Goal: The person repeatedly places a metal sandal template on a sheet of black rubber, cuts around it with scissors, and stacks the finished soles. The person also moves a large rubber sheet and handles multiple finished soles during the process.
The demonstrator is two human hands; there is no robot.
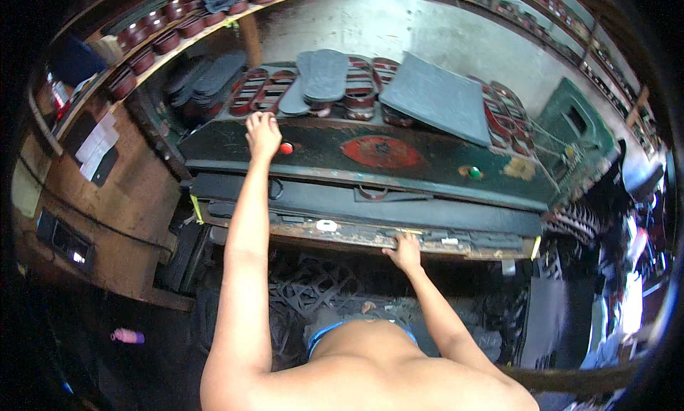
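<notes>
Green paint, dark and worn, on the wide machine straight ahead, with a red button at left and a green button at right. Left grip with fingers bent at the machine's upper edge, just beside the red button; cannot tell whether pinching anything. Right grip spread, with thumb apart from fingers, laid on the front ledge. Behind the front ledge, a flat dark sheet. Atop the machine, near the left grip, maroon slotted forms and grey sole-shaped pieces; farther right, a tilted grey board.
</notes>
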